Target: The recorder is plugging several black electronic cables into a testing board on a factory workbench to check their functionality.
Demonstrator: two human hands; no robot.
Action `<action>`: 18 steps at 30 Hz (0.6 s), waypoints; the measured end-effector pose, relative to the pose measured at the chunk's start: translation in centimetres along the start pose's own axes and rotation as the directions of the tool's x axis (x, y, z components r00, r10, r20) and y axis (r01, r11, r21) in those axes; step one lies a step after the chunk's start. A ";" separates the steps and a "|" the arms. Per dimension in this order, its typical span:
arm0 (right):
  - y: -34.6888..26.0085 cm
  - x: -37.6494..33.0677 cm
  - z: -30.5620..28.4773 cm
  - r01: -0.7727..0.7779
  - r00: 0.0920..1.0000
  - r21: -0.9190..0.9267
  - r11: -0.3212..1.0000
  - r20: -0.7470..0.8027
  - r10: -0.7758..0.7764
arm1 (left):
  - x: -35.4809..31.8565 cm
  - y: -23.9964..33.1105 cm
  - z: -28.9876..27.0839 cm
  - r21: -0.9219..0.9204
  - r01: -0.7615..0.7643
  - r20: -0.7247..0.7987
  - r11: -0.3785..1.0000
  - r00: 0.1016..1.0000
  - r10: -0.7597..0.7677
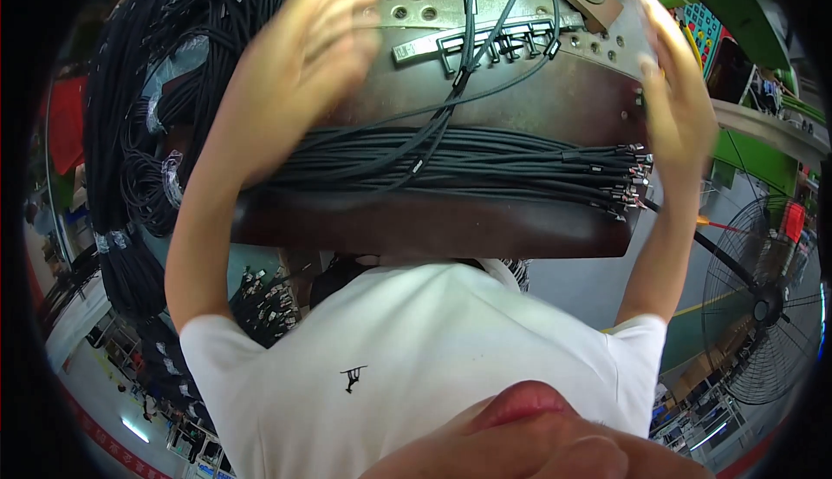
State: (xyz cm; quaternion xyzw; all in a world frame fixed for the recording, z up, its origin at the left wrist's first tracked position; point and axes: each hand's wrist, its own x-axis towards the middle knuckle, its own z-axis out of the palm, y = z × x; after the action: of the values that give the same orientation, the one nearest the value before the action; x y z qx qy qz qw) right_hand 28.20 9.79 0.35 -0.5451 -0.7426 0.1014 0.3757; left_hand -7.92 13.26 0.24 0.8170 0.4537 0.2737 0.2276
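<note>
In the head view, a bundle of slim black cables with metal-tipped ends (520,162) lies gathered across the brown tabletop (416,219), seemingly sorted; several loose black strands (469,32) crossing it look unaligned. The blurred left hand (316,50) and right hand (680,102) are loosely spread, apparently empty.

Upper body in a white short-sleeved shirt (433,340), cloth mostly plain, soft creases running down the front. Small black print (353,379) on the left chest: a thin, angular figure against a short bar. Left sleeve (217,349) and right sleeve (640,349) loose, stopping well short of the wrists; forearms (672,236), left grip (334,41) and right grip (678,102) bare, both grips blurred.
</note>
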 end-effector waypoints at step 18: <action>3.1 -30.6 4.5 -0.497 0.867 -0.133 0.857 -0.038 0.497 | -24.2 -3.1 6.9 0.479 0.166 0.240 0.862 0.920 -0.310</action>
State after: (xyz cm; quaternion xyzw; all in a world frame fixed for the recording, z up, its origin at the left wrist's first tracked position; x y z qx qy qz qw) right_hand 31.27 -14.92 -18.22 -0.7429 -0.5818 0.1424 0.2987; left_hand -15.94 -7.06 -12.60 0.8166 0.5617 -0.0003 0.1330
